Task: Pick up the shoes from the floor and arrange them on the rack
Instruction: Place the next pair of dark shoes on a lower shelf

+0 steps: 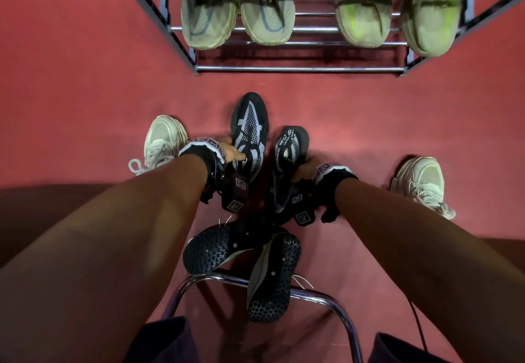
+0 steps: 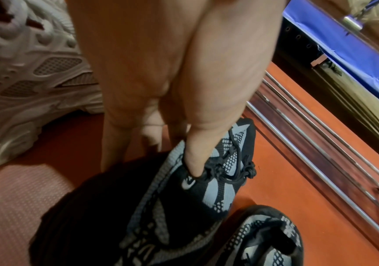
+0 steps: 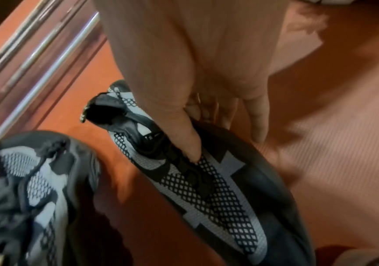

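Two black-and-grey mesh shoes sit low at the red floor, in front of the rack [image 1: 298, 69]. My left hand [image 1: 231, 151] grips the left shoe [image 1: 250, 119] at its collar. In the left wrist view the thumb [image 2: 193, 162] is hooked inside the opening of that shoe [image 2: 209, 190], with the fingers down its outer side. My right hand [image 1: 302, 168] holds the right shoe [image 1: 291, 142]. In the right wrist view its thumb [image 3: 189, 144] presses on that shoe's [image 3: 220, 189] laces and the fingers [image 3: 259, 124] wrap the sole edge. I cannot tell whether either shoe is off the floor.
A second black pair lies sole-up nearer me [image 1: 211, 249] [image 1: 272, 280], over a chrome stool frame [image 1: 326, 297]. Two olive pairs [image 1: 238, 19] [image 1: 397, 13] fill an upper shelf; the lowest chrome bars show bare. My own pale sneakers [image 1: 162, 138] [image 1: 417, 181] flank the black shoes.
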### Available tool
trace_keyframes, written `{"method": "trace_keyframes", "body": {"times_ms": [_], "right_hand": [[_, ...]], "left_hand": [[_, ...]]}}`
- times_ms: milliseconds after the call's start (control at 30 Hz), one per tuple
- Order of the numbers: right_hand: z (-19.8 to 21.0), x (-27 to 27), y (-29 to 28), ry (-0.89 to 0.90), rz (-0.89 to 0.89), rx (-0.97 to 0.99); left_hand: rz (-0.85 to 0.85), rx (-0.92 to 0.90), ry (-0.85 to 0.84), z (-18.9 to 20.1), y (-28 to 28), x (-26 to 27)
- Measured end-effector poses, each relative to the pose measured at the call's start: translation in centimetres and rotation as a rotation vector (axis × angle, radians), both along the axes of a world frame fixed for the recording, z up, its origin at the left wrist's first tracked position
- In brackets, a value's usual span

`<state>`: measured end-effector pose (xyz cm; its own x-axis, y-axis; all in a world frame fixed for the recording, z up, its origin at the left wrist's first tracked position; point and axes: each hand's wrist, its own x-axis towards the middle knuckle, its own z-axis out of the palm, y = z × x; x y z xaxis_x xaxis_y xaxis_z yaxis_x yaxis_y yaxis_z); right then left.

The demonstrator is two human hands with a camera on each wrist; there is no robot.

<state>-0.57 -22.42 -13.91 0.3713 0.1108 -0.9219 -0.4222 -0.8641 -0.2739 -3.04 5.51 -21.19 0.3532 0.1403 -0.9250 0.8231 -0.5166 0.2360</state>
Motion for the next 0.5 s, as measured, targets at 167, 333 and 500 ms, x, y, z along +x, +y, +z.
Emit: {"method": "trace_keyframes", "body": {"times_ms": [167, 333, 500], "right_hand": [[0.0, 1.9, 1.1, -0.176, -0.055, 0.115], [-1.8, 6.3, 2.7, -0.195, -0.256, 0.154], [-0.8, 12.9, 5.3, -0.291, -0.33, 0.176]], "left_hand": [[0.018, 0.009, -0.067, 8.6, -2.1, 2.0], [-0.001, 0.094, -0.237, 10.8, -0.7, 4.7], [0.148, 0.139, -0.388, 12.1, 1.5, 9.2]]}}
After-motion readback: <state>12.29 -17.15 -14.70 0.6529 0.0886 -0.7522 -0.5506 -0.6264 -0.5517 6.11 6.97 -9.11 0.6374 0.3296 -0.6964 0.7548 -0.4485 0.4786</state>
